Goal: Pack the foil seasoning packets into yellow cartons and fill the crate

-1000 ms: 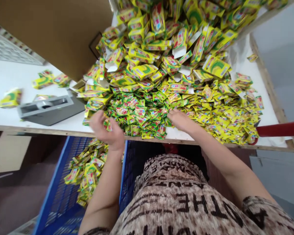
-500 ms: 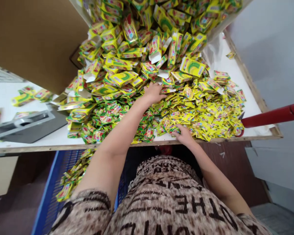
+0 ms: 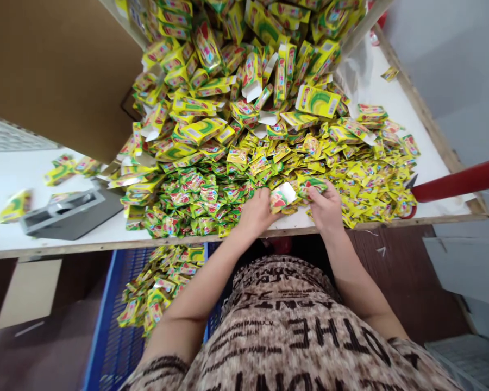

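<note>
My left hand (image 3: pixel 257 213) is closed on a small printed carton (image 3: pixel 280 200), whose white end flap stands open toward the right. Just across from it, my right hand (image 3: pixel 326 206) pinches a green-and-red sachet (image 3: pixel 311 183) between thumb and fingers, close to the carton's open end. Both hands are over the table's front edge. Behind them lie a heap of green sachets (image 3: pixel 187 190) on the left and yellow sachets (image 3: pixel 367 184) on the right. A large pile of yellow cartons (image 3: pixel 206 130) rises farther back, several with white flaps open.
A grey tape dispenser (image 3: pixel 71 214) stands at the left, near loose cartons (image 3: pixel 59 172). Scissors with red handles (image 3: pixel 460 182) are at the right. Below the wooden table edge (image 3: pixel 432 220), a blue crate (image 3: pixel 106 320) holds cartons. A brown cardboard box (image 3: pixel 57 70) blocks the upper left.
My left hand has come back from the carton pile with a carton. My right hand has lifted from the sachets, now holding one beside it. The view has shifted slightly.
</note>
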Tool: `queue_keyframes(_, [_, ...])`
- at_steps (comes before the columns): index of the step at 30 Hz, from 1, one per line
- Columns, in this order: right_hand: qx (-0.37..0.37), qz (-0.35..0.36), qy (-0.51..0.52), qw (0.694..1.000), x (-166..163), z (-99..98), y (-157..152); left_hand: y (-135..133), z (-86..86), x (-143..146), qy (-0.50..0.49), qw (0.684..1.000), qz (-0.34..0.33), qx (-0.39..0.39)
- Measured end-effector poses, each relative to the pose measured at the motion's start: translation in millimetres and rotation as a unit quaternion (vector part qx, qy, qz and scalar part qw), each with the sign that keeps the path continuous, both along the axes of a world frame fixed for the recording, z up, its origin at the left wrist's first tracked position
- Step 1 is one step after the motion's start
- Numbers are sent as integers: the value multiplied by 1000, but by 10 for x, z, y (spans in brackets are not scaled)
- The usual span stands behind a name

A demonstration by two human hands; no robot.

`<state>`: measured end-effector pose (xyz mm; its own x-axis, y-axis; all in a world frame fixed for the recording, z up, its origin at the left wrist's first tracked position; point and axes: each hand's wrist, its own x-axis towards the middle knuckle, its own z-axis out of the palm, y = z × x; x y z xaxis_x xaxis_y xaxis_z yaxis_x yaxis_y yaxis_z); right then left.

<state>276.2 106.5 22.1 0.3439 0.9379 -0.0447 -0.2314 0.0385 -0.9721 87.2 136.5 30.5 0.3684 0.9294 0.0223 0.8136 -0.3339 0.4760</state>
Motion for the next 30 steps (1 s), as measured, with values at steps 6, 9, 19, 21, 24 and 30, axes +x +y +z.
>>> queue_keyframes(6, [50,1,-387,921,-167,-3,87,-270,-324,288,-7,992,129,-14])
queue_keyframes(9, [48,41,-424,904,-154,-29,96,-277,-436,326,-46,989,142,1])
queue_keyframes(19, [103,70,-478,869,-55,31,90,-283,-499,272,-141,981,127,-50])
queue_keyframes(21, [111,53,-491,862,-69,-23,60,-293,-483,268,-144,978,140,-65])
queue_keyframes(24, [93,-5,-481,872,-72,-108,37,-300,-453,266,-140,978,137,-72])
queue_keyframes(30, [108,40,-510,853,-104,-96,8,-286,-489,287,-102,982,155,-41])
